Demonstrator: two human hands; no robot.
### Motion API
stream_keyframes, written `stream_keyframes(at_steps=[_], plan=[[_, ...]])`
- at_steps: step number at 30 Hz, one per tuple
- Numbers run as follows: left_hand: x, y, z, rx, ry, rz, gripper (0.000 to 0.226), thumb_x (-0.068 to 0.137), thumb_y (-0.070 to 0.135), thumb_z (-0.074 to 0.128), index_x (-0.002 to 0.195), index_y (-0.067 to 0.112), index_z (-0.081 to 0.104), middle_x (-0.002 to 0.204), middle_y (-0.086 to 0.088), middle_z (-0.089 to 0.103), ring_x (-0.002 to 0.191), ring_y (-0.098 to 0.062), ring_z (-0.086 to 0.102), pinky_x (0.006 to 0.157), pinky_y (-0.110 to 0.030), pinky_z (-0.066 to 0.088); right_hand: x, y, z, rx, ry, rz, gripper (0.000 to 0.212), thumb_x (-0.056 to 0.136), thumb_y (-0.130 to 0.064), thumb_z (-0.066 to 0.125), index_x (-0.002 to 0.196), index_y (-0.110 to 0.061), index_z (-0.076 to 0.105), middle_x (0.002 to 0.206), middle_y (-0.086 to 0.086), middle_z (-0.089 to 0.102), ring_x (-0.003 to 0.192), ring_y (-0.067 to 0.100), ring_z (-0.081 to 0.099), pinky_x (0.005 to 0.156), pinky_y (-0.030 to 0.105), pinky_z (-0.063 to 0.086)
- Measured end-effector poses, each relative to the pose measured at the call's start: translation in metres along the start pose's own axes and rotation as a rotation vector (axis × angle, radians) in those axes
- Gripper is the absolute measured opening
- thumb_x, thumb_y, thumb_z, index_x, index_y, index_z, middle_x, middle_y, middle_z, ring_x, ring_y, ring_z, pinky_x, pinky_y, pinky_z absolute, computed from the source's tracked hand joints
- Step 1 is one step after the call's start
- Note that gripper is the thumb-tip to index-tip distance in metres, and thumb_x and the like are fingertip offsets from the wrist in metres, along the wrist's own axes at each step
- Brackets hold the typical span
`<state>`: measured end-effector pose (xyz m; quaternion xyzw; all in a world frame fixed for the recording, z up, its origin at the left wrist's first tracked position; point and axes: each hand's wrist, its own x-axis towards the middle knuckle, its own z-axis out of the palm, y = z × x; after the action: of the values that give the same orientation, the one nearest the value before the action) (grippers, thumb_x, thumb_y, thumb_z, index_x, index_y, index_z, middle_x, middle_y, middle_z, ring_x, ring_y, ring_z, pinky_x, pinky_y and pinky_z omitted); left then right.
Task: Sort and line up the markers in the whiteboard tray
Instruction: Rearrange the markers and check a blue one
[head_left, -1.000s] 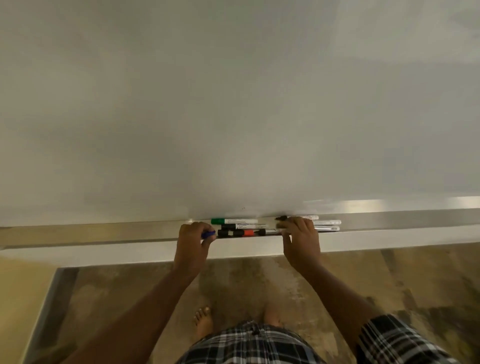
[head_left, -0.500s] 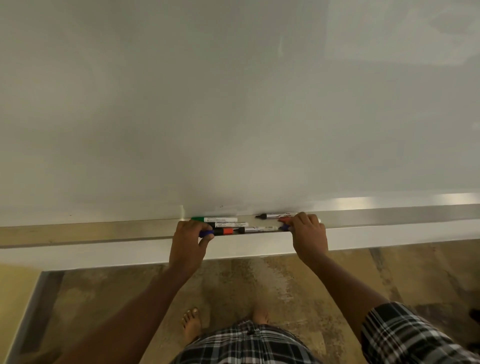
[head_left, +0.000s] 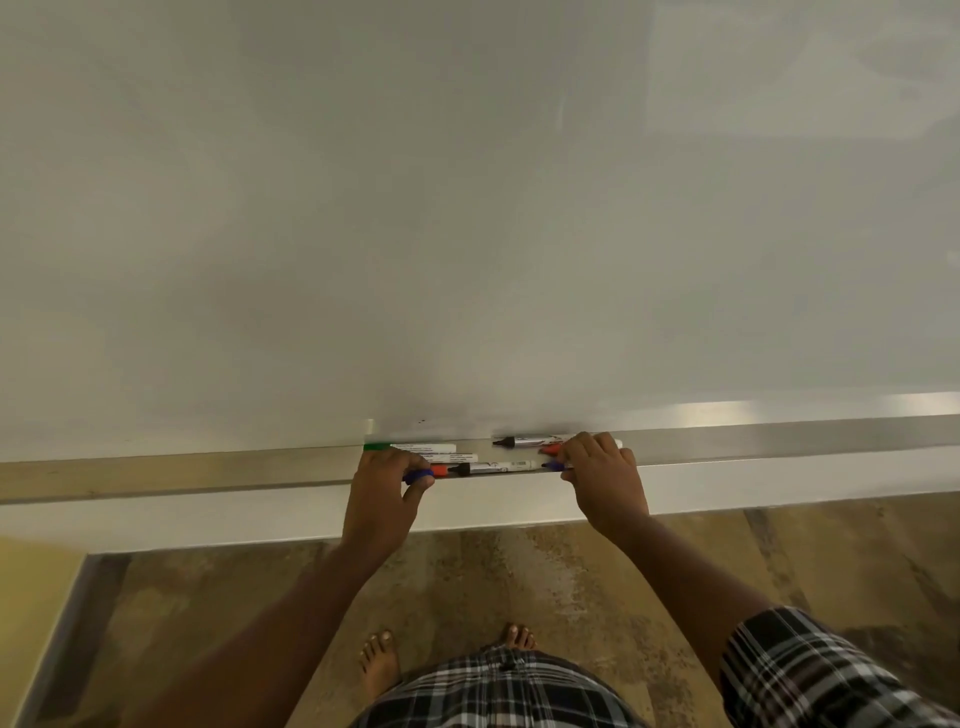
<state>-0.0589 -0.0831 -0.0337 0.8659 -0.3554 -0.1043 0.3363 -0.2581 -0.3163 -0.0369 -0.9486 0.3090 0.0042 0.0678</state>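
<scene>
Several white-barrelled markers lie in the metal whiteboard tray (head_left: 779, 441). A green-capped marker (head_left: 410, 447) lies at the back left, and a black-capped marker (head_left: 530, 441) at the back right. Another black-capped marker (head_left: 493, 467) lies along the front. My left hand (head_left: 384, 499) pinches a blue-capped marker (head_left: 418, 476) at the left end of the group, beside a red cap (head_left: 440, 471). My right hand (head_left: 602, 478) rests over the right end, fingers on markers with a red cap (head_left: 550, 449) and a blue cap (head_left: 551, 465). Their barrels are hidden under that hand.
The blank whiteboard (head_left: 467, 208) fills the upper view. Below the tray are a white wall strip and a mottled brown floor (head_left: 519, 587) with bare feet and plaid shorts. The tray stretches far left and right of the markers.
My right hand slid to the right along the tray, uncovering the front black-capped marker. The left hand stayed on the blue-capped marker. The camera view shifted slightly.
</scene>
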Motion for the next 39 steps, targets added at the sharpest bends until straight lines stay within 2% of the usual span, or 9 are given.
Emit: stream_keyframes(at_steps=[2, 7, 13, 16, 19, 24, 30, 33, 39], plan=[[-0.001, 0.005, 0.001, -0.030, -0.006, 0.001, 0.014, 0.083, 0.025, 0.073, 0.094, 0.022, 0.066, 0.089, 0.010, 0.060, 0.087, -0.009, 0.049, 0.074, -0.017, 0.039, 0.000, 0.001, -0.002, 0.049, 0.027, 0.010, 0.024, 0.090, -0.017, 0.067, 0.111, -0.027, 0.061, 0.111, -0.007, 0.062, 0.105, 0.020, 0.051, 0.085, 0.036, 0.044], [-0.002, 0.014, -0.001, -0.141, -0.025, 0.002, 0.014, 0.084, 0.021, 0.072, 0.097, 0.021, 0.066, 0.093, 0.009, 0.063, 0.084, -0.003, 0.057, 0.075, -0.011, 0.044, 0.001, 0.003, -0.003, 0.064, 0.049, -0.022, 0.025, 0.087, -0.009, 0.070, 0.107, -0.024, 0.066, 0.106, -0.006, 0.062, 0.100, 0.018, 0.051, 0.081, 0.033, 0.044], [0.000, 0.022, -0.004, -0.214, -0.020, 0.019, 0.015, 0.082, 0.018, 0.074, 0.096, 0.016, 0.068, 0.093, 0.004, 0.066, 0.086, -0.009, 0.063, 0.076, -0.016, 0.051, 0.002, -0.007, -0.005, 0.099, 0.072, -0.023, 0.029, 0.085, -0.005, 0.068, 0.111, -0.020, 0.064, 0.109, -0.002, 0.060, 0.102, 0.019, 0.049, 0.084, 0.032, 0.045], [0.000, 0.024, -0.003, -0.284, -0.050, -0.015, 0.016, 0.081, 0.015, 0.075, 0.096, 0.016, 0.069, 0.093, 0.002, 0.067, 0.086, -0.013, 0.066, 0.074, -0.026, 0.058, -0.001, -0.015, -0.010, 0.114, 0.119, -0.047, 0.031, 0.085, -0.003, 0.067, 0.112, -0.019, 0.064, 0.109, 0.001, 0.060, 0.102, 0.021, 0.051, 0.084, 0.034, 0.047], [0.000, 0.025, -0.004, -0.286, -0.065, -0.018, 0.019, 0.080, 0.016, 0.076, 0.097, 0.019, 0.071, 0.094, 0.006, 0.070, 0.087, -0.009, 0.067, 0.078, -0.022, 0.057, -0.005, -0.030, -0.014, 0.164, 0.167, -0.115, 0.034, 0.084, 0.000, 0.066, 0.112, -0.019, 0.062, 0.111, 0.002, 0.060, 0.100, 0.022, 0.053, 0.084, 0.034, 0.047], [-0.001, 0.030, -0.006, -0.321, -0.055, -0.006, 0.022, 0.079, 0.014, 0.076, 0.100, 0.021, 0.074, 0.092, 0.012, 0.071, 0.088, -0.001, 0.066, 0.080, -0.014, 0.052, -0.008, -0.066, -0.015, 0.222, 0.123, -0.218, 0.037, 0.084, -0.004, 0.069, 0.116, -0.021, 0.058, 0.118, 0.000, 0.054, 0.097, 0.016, 0.052, 0.083, 0.027, 0.049], [-0.002, 0.035, -0.011, -0.324, -0.055, 0.012, 0.024, 0.080, 0.012, 0.075, 0.103, 0.021, 0.073, 0.092, 0.016, 0.068, 0.087, 0.005, 0.064, 0.078, -0.006, 0.048, -0.009, -0.088, -0.013, 0.180, 0.161, -0.295, 0.032, 0.086, -0.011, 0.071, 0.115, -0.020, 0.059, 0.117, 0.001, 0.057, 0.101, 0.019, 0.053, 0.082, 0.030, 0.046], [-0.003, 0.038, -0.013, -0.337, -0.076, 0.029, 0.025, 0.081, 0.013, 0.074, 0.104, 0.021, 0.073, 0.091, 0.017, 0.069, 0.087, 0.001, 0.066, 0.079, -0.010, 0.051, -0.009, -0.093, -0.015, 0.136, 0.188, -0.306, 0.032, 0.087, -0.012, 0.070, 0.115, -0.021, 0.059, 0.115, 0.000, 0.061, 0.100, 0.021, 0.054, 0.083, 0.034, 0.045], [-0.007, 0.042, -0.015, -0.331, -0.129, 0.033, 0.028, 0.083, 0.012, 0.073, 0.111, 0.016, 0.071, 0.102, 0.003, 0.072, 0.090, -0.009, 0.067, 0.087, -0.020, 0.053, -0.007, -0.102, -0.020, 0.088, 0.246, -0.375, 0.025, 0.090, -0.019, 0.068, 0.114, -0.020, 0.060, 0.110, 0.000, 0.065, 0.095, 0.021, 0.058, 0.079, 0.035, 0.046]])
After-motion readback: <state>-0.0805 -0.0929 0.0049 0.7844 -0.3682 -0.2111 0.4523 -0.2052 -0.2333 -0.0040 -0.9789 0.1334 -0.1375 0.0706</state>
